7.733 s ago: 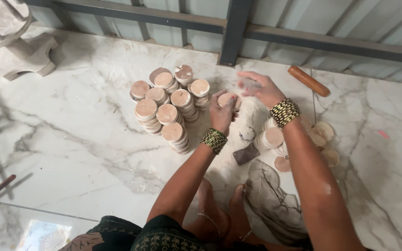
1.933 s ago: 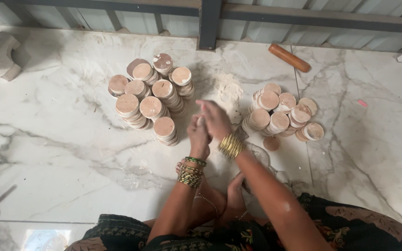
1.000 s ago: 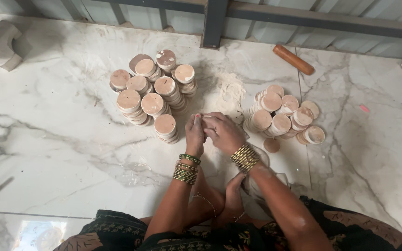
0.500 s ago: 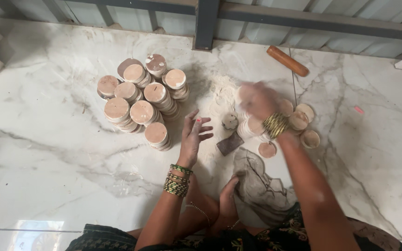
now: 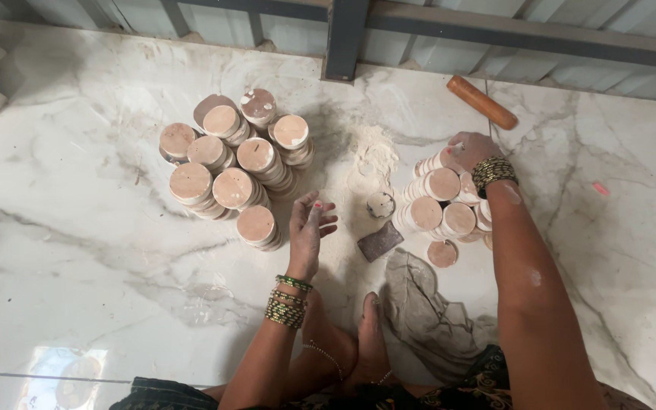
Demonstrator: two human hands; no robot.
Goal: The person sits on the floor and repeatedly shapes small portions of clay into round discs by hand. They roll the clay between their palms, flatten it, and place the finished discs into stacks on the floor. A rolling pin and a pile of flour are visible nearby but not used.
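1. Right hand (image 5: 471,149) resting on top of the right stack of discs (image 5: 444,206), fingers curled over the far discs; whether closed on one, cannot tell.
2. Left hand (image 5: 309,228) hovering open, fingers loosely spread, holding nothing, between the two groups of discs.
3. Left stacks of discs (image 5: 229,168) standing well to the left of the right stack, on the marble floor (image 5: 77,250).
4. Small round piece (image 5: 380,204) and dark square pad (image 5: 380,241) lying just left of the right stack.
5. Single flat disc (image 5: 443,253) lying just below the right stack, grey cloth (image 5: 427,311) further below.
6. Wooden rolling pin (image 5: 482,102) lying above the right stack, near the wall.
7. White powder pile (image 5: 373,156) spread up and left of the right stack.
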